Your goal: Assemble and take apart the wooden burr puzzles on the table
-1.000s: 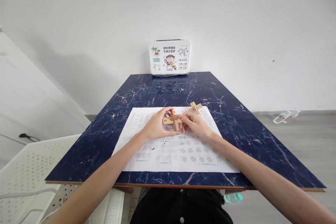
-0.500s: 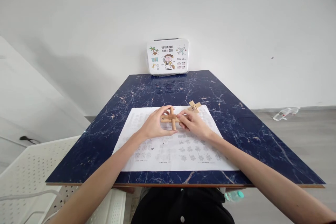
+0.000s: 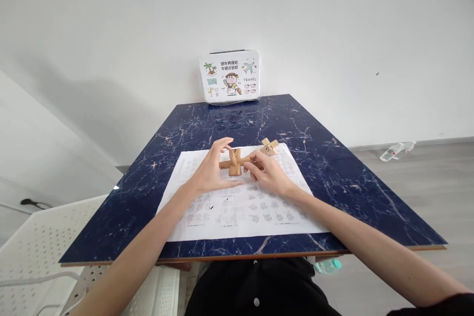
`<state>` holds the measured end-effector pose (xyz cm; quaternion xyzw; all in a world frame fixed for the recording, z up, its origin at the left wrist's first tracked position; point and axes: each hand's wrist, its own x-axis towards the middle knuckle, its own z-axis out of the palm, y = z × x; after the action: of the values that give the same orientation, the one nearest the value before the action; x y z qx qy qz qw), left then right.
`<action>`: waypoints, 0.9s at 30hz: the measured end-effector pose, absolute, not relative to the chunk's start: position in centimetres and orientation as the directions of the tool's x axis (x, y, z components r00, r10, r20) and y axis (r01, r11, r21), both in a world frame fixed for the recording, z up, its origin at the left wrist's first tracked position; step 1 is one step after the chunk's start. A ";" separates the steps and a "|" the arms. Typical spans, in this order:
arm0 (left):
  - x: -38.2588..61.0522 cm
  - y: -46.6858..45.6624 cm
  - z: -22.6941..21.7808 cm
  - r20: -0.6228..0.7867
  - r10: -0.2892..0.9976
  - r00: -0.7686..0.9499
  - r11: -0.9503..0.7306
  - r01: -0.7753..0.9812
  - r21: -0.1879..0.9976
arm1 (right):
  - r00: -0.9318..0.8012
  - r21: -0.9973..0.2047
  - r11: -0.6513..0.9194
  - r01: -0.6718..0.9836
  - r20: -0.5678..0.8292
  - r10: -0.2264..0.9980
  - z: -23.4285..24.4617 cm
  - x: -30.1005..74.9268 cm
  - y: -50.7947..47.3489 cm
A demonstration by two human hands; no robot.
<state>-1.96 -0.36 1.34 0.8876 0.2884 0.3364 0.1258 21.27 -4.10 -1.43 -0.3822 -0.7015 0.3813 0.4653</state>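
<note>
A wooden cross-shaped puzzle assembly [image 3: 233, 161] of interlocked notched sticks is held just above a printed instruction sheet [image 3: 240, 207]. My left hand [image 3: 211, 173] cups its left side, thumb below and fingers arched over the top. My right hand [image 3: 266, 173] pinches the right end of the horizontal stick. Another small wooden piece [image 3: 269, 146] with a number marked on it lies on the sheet's far right corner, apart from both hands.
The sheet lies on a dark blue marble-pattern table [image 3: 333, 177]. A white illustrated box [image 3: 229, 76] stands against the wall at the table's far edge. A white perforated rack [image 3: 40, 237] is at the lower left. A plastic bottle [image 3: 396, 150] lies on the floor at right.
The wooden assembly has been turned in my hands, and my left fingers have lifted and spread over it. The camera view has shifted slightly.
</note>
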 end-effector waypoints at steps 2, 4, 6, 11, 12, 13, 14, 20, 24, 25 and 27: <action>-2.0 -0.3 1.6 0.432 0.669 0.605 -0.728 0.418 0.543 | -0.280 -0.881 0.427 0.203 0.366 0.888 -1.3 21.4 -4.2; -2.1 -0.3 1.9 0.328 0.713 0.620 -0.654 0.418 0.631 | -0.298 -0.879 0.429 0.208 0.361 0.884 -1.3 21.4 -4.3; -2.2 -0.2 2.3 0.266 0.729 0.631 -0.609 0.421 0.672 | -0.325 -0.880 0.432 0.200 0.356 0.876 -1.2 21.4 -4.4; -2.1 -0.2 2.6 0.305 0.727 0.615 -0.632 0.428 0.646 | -0.331 -0.849 0.465 0.251 0.376 0.865 -1.5 21.4 -4.2; -2.1 -0.2 2.6 0.315 0.722 0.617 -0.645 0.434 0.629 | -0.318 -0.827 0.480 0.294 0.389 0.865 -1.5 21.5 -4.2; -2.0 -0.2 2.5 0.324 0.717 0.618 -0.657 0.443 0.609 | -0.306 -0.799 0.494 0.343 0.402 0.863 -1.6 21.5 -4.2; -1.9 -0.3 2.4 0.334 0.714 0.615 -0.667 0.454 0.591 | -0.298 -0.771 0.504 0.389 0.413 0.861 -1.7 21.5 -4.1; -1.8 -0.5 1.8 0.414 0.709 0.571 -0.701 0.507 0.502 | -0.339 -0.696 0.536 0.477 0.418 0.843 -1.9 21.8 -3.9; -1.9 -0.4 1.6 0.420 0.683 0.597 -0.727 0.502 0.468 | -0.376 -0.689 0.536 0.488 0.389 0.841 -2.0 22.0 -3.8; -1.9 -0.4 1.6 0.424 0.679 0.599 -0.731 0.500 0.465 | -0.379 -0.685 0.538 0.492 0.388 0.840 -2.0 22.0 -3.7; -1.9 -0.5 1.6 0.433 0.677 0.595 -0.734 0.503 0.457 | -0.387 -0.684 0.542 0.488 0.387 0.837 -2.1 22.2 -3.6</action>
<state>-1.92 -0.47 1.62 0.8811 0.3348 0.3009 0.1450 22.17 -3.64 -2.05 -0.4153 -0.7980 0.2380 0.3661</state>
